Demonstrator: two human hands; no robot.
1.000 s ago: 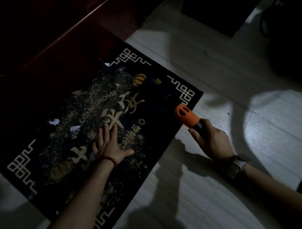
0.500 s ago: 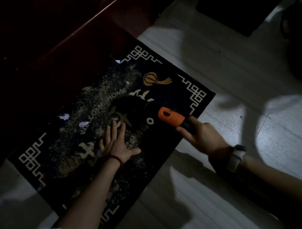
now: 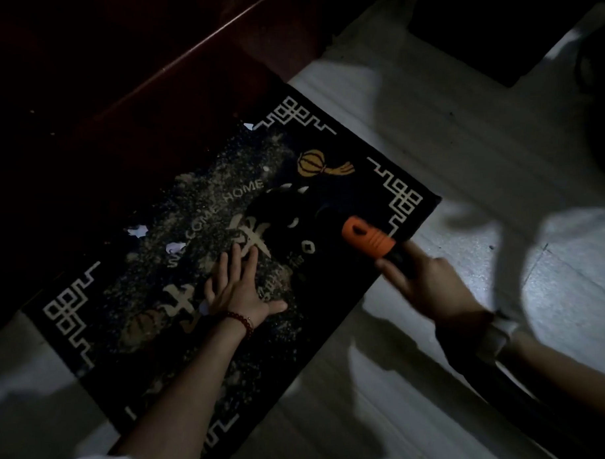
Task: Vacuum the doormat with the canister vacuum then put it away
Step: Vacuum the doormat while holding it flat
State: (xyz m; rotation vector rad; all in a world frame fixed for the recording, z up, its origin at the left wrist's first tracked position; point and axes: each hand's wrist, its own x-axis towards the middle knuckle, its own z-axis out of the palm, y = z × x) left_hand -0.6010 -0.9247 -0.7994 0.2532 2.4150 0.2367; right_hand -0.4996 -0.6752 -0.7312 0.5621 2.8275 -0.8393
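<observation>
Gripping the vacuum handle (image 3: 370, 241), right hand (image 3: 430, 286) curls closed.

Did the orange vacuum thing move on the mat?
Yes. The orange vacuum nozzle, gripped by the right hand, slid from the doormat's right edge inward toward the WELCOME HOME lettering.

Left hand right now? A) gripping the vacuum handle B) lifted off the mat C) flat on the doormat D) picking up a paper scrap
C: the left hand lies with fingers spread flat on the doormat, while the right hand holds the orange vacuum handle.
</observation>
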